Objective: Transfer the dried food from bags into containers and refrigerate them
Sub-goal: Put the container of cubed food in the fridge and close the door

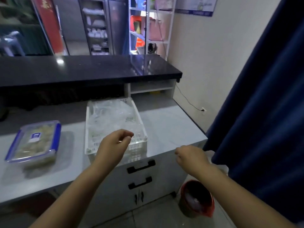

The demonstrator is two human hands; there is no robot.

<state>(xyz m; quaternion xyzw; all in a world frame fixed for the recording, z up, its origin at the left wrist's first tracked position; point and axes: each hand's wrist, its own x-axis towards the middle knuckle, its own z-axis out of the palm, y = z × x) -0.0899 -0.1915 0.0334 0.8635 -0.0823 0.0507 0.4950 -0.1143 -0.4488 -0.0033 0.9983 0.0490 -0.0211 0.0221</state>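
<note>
A lidded clear container (35, 142) with blue clips, filled with pale dried food, lies on the white counter (166, 127) at the left. A white slotted basket (92, 129) holding crumpled clear plastic bags (111, 114) stands at the counter's middle. My left hand (115, 143) hovers over the basket's near edge, fingers loosely curled, nothing in it. Over the counter's right front corner, my right hand (189, 157) is seen from the back with fingers loosely curled; nothing shows in it. Something white (222, 167) peeks out behind that wrist.
A raised black counter top (92, 68) runs behind the work surface. Drawers with black handles (141, 166) sit below the basket. A red-lined bin (197, 198) stands on the floor at the right, beside a dark blue curtain (263, 112). Shelves and a steel refrigerator (97, 27) are far back.
</note>
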